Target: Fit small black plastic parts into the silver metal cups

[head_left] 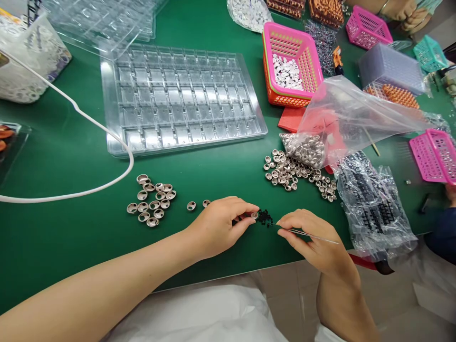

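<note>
My left hand (223, 225) pinches a small silvery metal cup (254, 215) between thumb and fingers, just beside a little heap of tiny black pieces (265, 217). In my right hand (313, 240) is a pair of thin metal tweezers (308, 233), their tips reaching to the edge of the black heap. Whether the tips grip a piece is too small to tell. Left of my left hand lie a single metal cup (191, 205) and a loose group of similar cups (154, 205) with holes. A larger pile of metal cups (285, 171) spreads beyond my hands.
A clear compartment tray (185, 99) lies beyond my left hand. Pink basket (292, 33) holds white pieces. A plastic bag of cups (308, 148) and a bag of black parts (377, 209) lie to the right. A white cable (96, 124) loops at left. Another person's hands (406, 12) show far right.
</note>
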Available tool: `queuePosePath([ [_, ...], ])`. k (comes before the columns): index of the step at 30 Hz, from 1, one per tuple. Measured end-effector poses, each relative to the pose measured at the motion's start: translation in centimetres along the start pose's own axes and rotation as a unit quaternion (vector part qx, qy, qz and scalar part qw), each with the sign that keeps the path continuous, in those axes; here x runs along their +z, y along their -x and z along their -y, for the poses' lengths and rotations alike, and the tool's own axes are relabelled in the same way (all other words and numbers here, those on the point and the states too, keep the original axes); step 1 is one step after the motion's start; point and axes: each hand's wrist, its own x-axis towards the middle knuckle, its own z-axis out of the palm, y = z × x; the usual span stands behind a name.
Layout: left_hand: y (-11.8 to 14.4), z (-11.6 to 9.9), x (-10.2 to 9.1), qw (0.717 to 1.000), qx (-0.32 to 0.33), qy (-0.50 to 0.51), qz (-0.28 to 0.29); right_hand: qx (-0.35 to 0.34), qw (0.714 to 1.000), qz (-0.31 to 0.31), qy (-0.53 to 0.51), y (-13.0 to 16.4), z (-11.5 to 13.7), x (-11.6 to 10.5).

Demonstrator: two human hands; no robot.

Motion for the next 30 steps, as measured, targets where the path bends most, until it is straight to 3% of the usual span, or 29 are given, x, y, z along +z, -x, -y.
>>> queuePosePath([
  [23,-0.1,-0.2,-0.1,1.000,0.002,-0.011,0.002,0.029,0.999,-0.041,-0.008,0.6,-0.1,0.7],
  [30,0.0,-0.3,-0.1,1.000,0.017,-0.008,-0.003,0.028,0.991,-0.126,-0.038,1.0,0.4,1.7],
])
